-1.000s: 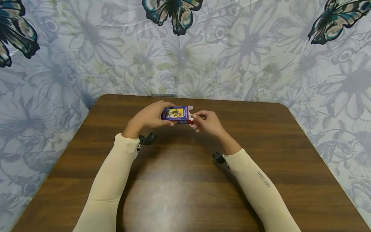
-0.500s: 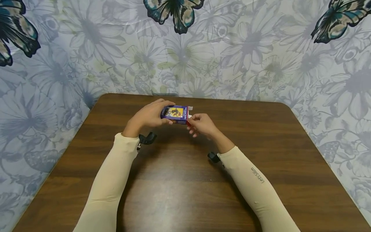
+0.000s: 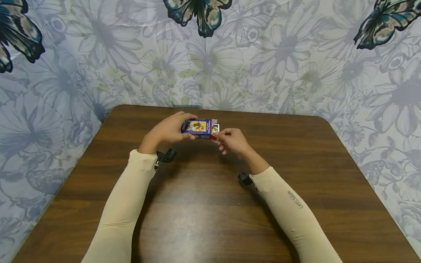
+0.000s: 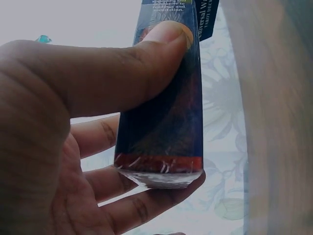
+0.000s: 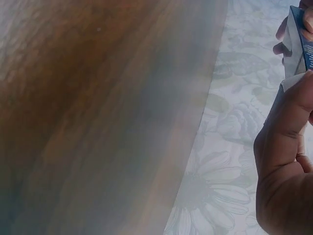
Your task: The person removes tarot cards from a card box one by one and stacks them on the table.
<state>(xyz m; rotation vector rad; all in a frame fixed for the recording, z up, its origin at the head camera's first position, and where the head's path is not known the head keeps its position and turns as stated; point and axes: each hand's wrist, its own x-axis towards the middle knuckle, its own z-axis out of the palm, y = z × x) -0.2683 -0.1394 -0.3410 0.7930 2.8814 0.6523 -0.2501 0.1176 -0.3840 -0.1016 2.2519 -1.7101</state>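
A small purple card box (image 3: pixel 198 128) with a yellow picture on its face is held above the far middle of the brown table (image 3: pixel 210 204). My left hand (image 3: pixel 171 130) grips the box, thumb on one broad side and fingers behind, as the left wrist view shows on the box (image 4: pixel 164 122). My right hand (image 3: pixel 230 140) is at the box's open right end, where a card (image 3: pixel 215 129) sticks out a little; its fingertips pinch there. In the right wrist view the box end (image 5: pixel 299 46) and an open flap show beside the right hand (image 5: pixel 288 161).
The brown wooden table fills the near view, with rounded far corners. A floral cloth with butterflies (image 3: pixel 197 14) hangs behind and around it. Black wrist camera mounts (image 3: pixel 165 156) sit under both cream sleeves.
The right hand moved in to the box's open end and then drew slightly right, and a card now shows sticking out. The left hand has kept its grip with little movement.
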